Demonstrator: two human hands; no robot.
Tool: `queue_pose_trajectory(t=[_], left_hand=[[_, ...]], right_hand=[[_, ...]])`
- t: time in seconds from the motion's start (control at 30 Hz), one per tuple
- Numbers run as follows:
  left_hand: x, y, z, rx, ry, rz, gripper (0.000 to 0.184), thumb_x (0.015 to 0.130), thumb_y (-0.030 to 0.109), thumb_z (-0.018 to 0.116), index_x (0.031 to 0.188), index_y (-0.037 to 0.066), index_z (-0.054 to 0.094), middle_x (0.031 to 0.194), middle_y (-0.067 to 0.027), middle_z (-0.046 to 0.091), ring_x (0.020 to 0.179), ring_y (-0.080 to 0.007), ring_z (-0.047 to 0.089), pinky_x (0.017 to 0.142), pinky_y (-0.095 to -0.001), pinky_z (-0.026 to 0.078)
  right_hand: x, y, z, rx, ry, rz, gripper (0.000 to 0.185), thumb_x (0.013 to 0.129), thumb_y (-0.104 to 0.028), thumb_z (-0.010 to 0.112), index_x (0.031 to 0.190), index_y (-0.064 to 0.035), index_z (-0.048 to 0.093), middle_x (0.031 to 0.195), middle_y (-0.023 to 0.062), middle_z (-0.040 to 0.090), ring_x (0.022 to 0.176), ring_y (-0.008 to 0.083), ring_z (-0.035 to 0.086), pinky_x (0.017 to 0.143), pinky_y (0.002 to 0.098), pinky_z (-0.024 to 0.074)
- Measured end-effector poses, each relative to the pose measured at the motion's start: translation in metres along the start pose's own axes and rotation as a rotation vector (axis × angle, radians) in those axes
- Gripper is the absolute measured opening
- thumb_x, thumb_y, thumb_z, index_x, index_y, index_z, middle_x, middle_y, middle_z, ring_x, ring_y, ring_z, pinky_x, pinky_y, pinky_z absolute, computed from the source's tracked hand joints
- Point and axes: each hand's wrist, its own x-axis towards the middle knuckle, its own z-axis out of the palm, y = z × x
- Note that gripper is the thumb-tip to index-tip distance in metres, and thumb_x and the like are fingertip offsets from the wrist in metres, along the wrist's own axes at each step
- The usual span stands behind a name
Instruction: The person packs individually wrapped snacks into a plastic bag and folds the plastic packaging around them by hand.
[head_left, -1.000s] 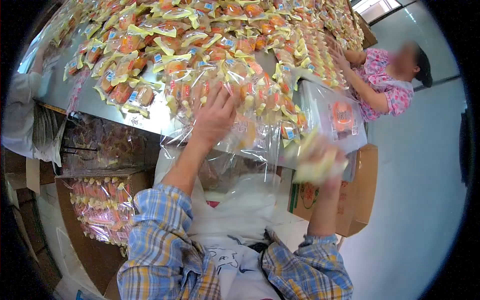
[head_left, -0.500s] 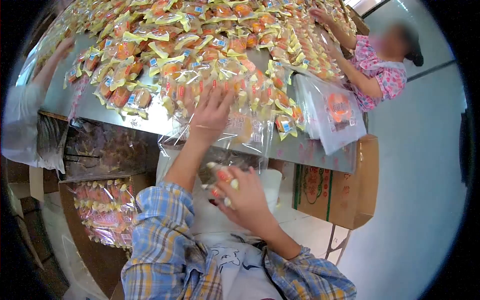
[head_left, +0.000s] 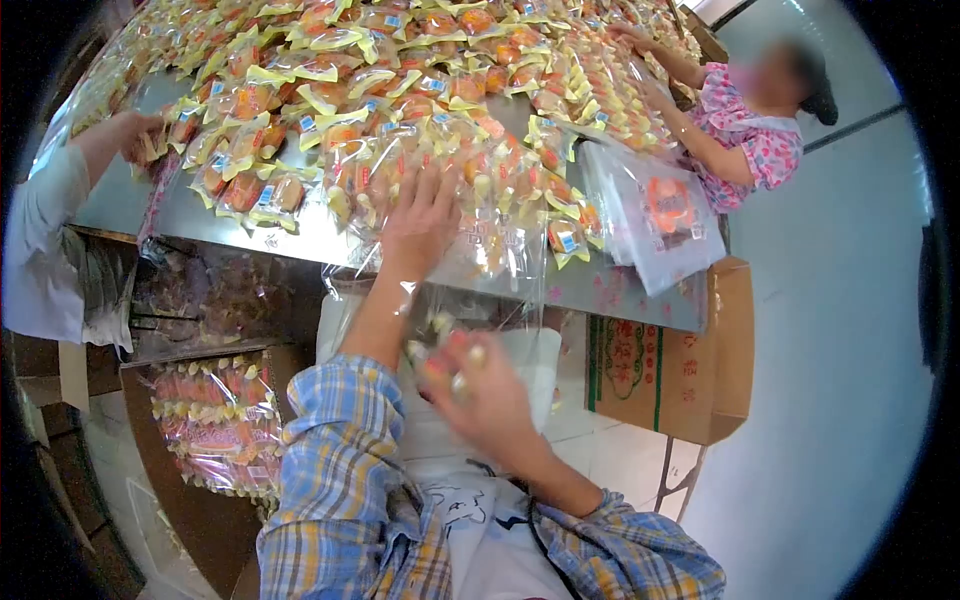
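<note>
Left hand (head_left: pixel 422 222) flat on the bag (head_left: pixel 490 255), right hand (head_left: pixel 490 395) full of packets (head_left: pixel 445 345)

The tabletop (head_left: pixel 200 215) spans the upper view under a broad pile (head_left: pixel 340 75) of yellow-ended wrapped goods. A person (head_left: pixel 750 165) in pink florals reaches over its right side; beneath that side stands a printed carton (head_left: pixel 680 385). The clear bag, partly filled with rows of goods, lies at the near edge, its loose end hanging over; a stack of bags (head_left: pixel 655 225) lies to its right.

The left arm stretches forward, palm down, fingers extended and slightly apart on the bag; whether they are inside the film I cannot tell. The right arm bends in across the body, its hand low before the tabletop's edge, fingers clamped around the packets, blurred.

A second ago the right hand was out beside the stack of bags; it has swung in to the middle, packets still in its grip. The left hand has stayed put. At far left, a co-worker's hand (head_left: pixel 145 138) has come nearer the edge since half a second ago.
</note>
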Motion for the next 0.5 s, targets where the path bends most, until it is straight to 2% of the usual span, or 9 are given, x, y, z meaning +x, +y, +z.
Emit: queue_pose_trajectory(t=[0.1, 0.13, 0.23, 0.27, 0.37, 0.4, 0.5], left_hand=[[0.002, 0.000, 0.002, -0.003, -0.007, -0.005, 0.049, 0.088, 0.030, 0.073, 0.135, 0.018, 0.064, 0.136, -0.0065, 0.061, 0.134, -0.0308, 0.052, 0.116, -0.0607, 0.030], [0.001, 0.002, 0.008, 0.025, -0.019, -0.048, 0.048, 0.089, 0.031, 0.073, 0.135, 0.018, 0.065, 0.135, -0.0079, 0.061, 0.133, -0.0337, 0.052, 0.115, -0.0647, 0.031], [0.001, -0.003, 0.013, -0.047, -0.051, -0.049, 0.048, 0.090, 0.031, 0.072, 0.135, 0.018, 0.064, 0.134, -0.0082, 0.060, 0.135, -0.0353, 0.050, 0.115, -0.0676, 0.030], [0.005, -0.007, 0.012, -0.022, -0.043, -0.043, 0.047, 0.090, 0.031, 0.072, 0.135, 0.018, 0.064, 0.133, -0.0077, 0.060, 0.134, -0.0341, 0.051, 0.115, -0.0664, 0.029], [-0.001, -0.002, 0.005, 0.019, -0.052, -0.028, 0.046, 0.090, 0.029, 0.072, 0.134, 0.018, 0.065, 0.131, -0.0063, 0.061, 0.132, -0.0305, 0.053, 0.117, -0.0628, 0.026], [0.001, 0.000, 0.000, 0.034, -0.092, -0.036, 0.042, 0.088, 0.026, 0.072, 0.130, 0.020, 0.068, 0.134, -0.0041, 0.065, 0.135, -0.0274, 0.055, 0.120, -0.0641, 0.021], [0.004, -0.003, 0.005, 0.021, 0.022, -0.002, 0.049, 0.089, 0.027, 0.073, 0.136, 0.021, 0.064, 0.131, -0.0041, 0.062, 0.131, -0.0273, 0.054, 0.118, -0.0616, 0.022]], right_hand=[[0.020, 0.014, -0.008, -0.264, 0.415, -0.136, 0.064, 0.083, -0.021, 0.086, 0.141, -0.0114, 0.062, 0.146, 0.0279, 0.050, 0.120, 0.0453, 0.059, 0.097, 0.0496, 0.0524], [0.024, 0.014, -0.003, -0.166, 0.397, -0.152, 0.056, 0.088, -0.019, 0.082, 0.140, -0.0053, 0.063, 0.146, 0.0295, 0.048, 0.127, 0.0470, 0.055, 0.105, 0.0506, 0.0487], [0.018, 0.014, 0.033, 0.221, 0.415, -0.130, 0.056, 0.089, -0.017, 0.082, 0.140, -0.0041, 0.063, 0.151, 0.0269, 0.044, 0.136, 0.0444, 0.049, 0.111, 0.0482, 0.0441], [0.019, 0.019, 0.048, 0.457, 0.468, -0.036, 0.056, 0.089, -0.015, 0.082, 0.140, -0.0029, 0.063, 0.151, 0.0241, 0.045, 0.143, 0.0404, 0.043, 0.117, 0.0468, 0.0385], [0.034, 0.025, 0.040, 0.351, 0.627, -0.010, 0.055, 0.089, -0.014, 0.082, 0.140, -0.0036, 0.064, 0.150, 0.0225, 0.045, 0.144, 0.0384, 0.042, 0.119, 0.0475, 0.0358], [0.038, 0.020, 0.029, 0.217, 0.653, -0.005, 0.053, 0.090, -0.013, 0.082, 0.139, -0.0041, 0.064, 0.149, 0.0215, 0.044, 0.143, 0.0369, 0.042, 0.119, 0.0483, 0.0345], [0.044, 0.016, 0.002, 0.203, 0.751, -0.105, 0.051, 0.090, -0.013, 0.082, 0.138, -0.0046, 0.065, 0.150, 0.0213, 0.043, 0.143, 0.0361, 0.041, 0.120, 0.0491, 0.0331]])
